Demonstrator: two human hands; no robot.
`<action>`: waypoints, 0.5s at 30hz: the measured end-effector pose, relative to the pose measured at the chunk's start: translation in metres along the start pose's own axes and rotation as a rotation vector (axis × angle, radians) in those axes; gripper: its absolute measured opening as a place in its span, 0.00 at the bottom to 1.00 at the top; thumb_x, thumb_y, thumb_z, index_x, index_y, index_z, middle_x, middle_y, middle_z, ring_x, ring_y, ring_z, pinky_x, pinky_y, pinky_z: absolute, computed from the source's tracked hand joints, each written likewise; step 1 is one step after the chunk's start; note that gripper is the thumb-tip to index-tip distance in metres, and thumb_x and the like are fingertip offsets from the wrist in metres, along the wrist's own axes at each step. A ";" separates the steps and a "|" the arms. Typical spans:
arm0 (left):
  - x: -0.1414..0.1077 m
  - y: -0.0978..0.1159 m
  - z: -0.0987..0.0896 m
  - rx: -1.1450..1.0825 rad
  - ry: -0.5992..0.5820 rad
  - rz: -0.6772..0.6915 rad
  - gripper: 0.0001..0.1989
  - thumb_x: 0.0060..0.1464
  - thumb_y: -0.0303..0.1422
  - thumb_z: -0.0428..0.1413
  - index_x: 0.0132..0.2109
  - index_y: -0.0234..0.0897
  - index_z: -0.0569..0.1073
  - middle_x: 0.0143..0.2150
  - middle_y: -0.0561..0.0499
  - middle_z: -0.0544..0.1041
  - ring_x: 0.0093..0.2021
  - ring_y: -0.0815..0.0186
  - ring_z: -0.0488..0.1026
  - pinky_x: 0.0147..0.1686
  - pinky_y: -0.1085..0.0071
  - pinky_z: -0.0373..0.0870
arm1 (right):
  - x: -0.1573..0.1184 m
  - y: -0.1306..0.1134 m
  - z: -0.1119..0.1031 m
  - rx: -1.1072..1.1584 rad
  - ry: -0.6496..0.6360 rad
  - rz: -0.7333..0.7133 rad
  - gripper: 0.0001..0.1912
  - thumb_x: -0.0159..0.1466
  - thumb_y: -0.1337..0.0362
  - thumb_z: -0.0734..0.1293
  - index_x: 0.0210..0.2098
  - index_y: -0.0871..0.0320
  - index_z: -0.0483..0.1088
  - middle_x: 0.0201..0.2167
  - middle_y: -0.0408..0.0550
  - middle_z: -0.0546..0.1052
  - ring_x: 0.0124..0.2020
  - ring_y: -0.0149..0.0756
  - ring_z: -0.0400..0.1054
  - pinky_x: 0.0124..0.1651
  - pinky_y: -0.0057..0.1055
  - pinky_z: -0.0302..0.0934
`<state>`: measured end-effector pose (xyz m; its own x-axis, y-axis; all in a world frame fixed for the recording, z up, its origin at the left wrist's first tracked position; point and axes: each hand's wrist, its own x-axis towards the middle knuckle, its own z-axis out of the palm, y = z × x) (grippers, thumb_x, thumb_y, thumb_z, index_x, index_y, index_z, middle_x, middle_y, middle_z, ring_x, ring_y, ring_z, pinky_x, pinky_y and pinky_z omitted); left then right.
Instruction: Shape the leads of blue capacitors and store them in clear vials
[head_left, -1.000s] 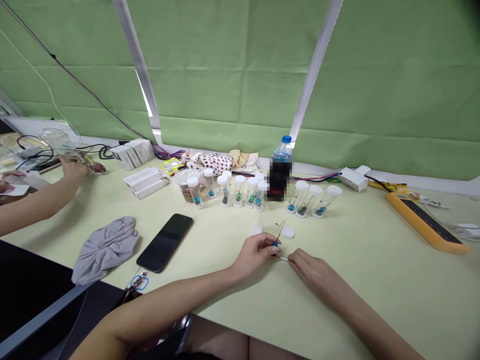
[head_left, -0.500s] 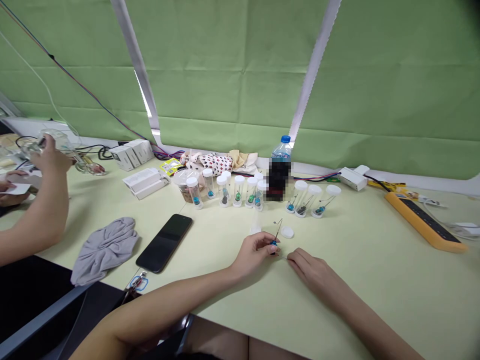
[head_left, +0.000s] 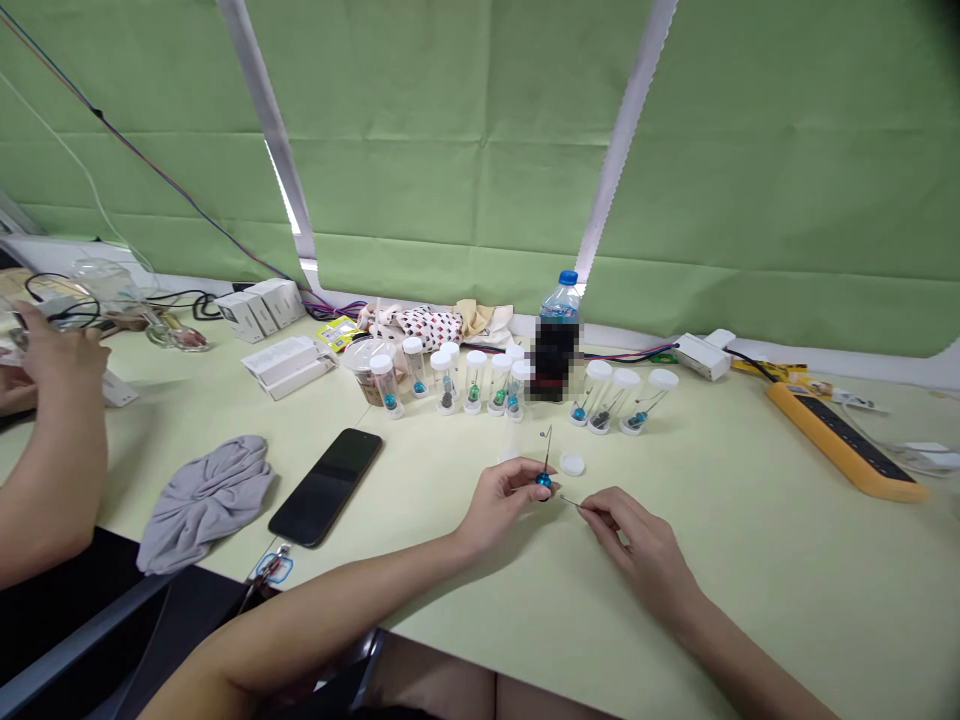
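Observation:
Between the thumb and fingers of my left hand is a small blue ball with a thin bent wire standing up from it. My right hand, a little to the right, pinches a thin metal pin whose tip points toward the blue ball, with a small gap between them. Just beyond my hands lies a round white cap. A clear tube lies or stands behind my left hand, hard to make out. Farther back, several capped clear tubes stand in a row, holding blue, green or dark balls with wires.
Left of my arm lie a black phone and a grey cloth. A bottle and a lidded cup stand behind. An orange power strip is at right. A co-worker's arm reaches in at left, near white boxes.
My right hand has turned and drawn slightly away, so the pin now shows clearly. The wire on the blue ball stands more upright. The co-worker's hand has moved left and down.

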<state>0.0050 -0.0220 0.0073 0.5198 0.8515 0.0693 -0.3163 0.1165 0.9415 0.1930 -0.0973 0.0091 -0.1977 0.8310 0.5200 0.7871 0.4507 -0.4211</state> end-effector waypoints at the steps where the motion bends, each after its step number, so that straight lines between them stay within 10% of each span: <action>1: 0.000 0.000 0.000 -0.010 0.000 -0.009 0.12 0.49 0.31 0.61 0.42 0.31 0.76 0.36 0.44 0.79 0.38 0.63 0.75 0.45 0.65 0.67 | 0.000 -0.001 0.000 0.001 0.036 -0.017 0.06 0.68 0.67 0.57 0.37 0.56 0.65 0.30 0.45 0.72 0.27 0.29 0.68 0.29 0.25 0.61; 15: -0.001 -0.001 0.006 -0.001 -0.047 -0.073 0.11 0.44 0.29 0.63 0.37 0.32 0.78 0.33 0.46 0.78 0.35 0.65 0.74 0.41 0.68 0.67 | -0.006 0.003 0.001 -0.241 0.191 -0.252 0.07 0.65 0.74 0.62 0.41 0.59 0.69 0.33 0.47 0.76 0.35 0.32 0.72 0.38 0.26 0.63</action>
<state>0.0093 -0.0259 0.0077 0.5779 0.8160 0.0161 -0.2771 0.1777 0.9443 0.1954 -0.1002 0.0041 -0.3079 0.6178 0.7235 0.8466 0.5249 -0.0879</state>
